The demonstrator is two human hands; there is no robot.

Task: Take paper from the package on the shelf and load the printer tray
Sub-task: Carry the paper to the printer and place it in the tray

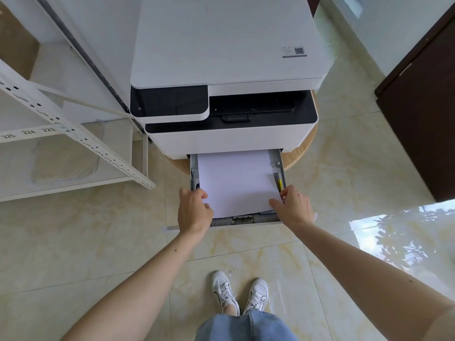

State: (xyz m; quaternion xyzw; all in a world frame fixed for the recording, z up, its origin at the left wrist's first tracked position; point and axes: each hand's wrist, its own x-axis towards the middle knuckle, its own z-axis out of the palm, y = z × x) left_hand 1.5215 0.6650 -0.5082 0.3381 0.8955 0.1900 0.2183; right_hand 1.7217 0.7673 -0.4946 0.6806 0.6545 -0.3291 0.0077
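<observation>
Left hand and right hand pinch the paper stack's near corners in the tray; thin, floppy sheets likely need edge support

one printer, one tray, two hands, two shoes.

Single head-worn view, wide-angle, looking forward and steeply down from standing height. Printer sits at 12 o'clock, its pulled-out tray just below centre, close to the lens. Both forearms enter from the bottom corners, left hand and right hand meeting mid-frame. Shoes at 6 o'clock, straight under the camera. Shelf rack at 9 o'clock, dark cabinet at 3 o'clock. Edges bend strongly. No second view, so no overlap.
</observation>
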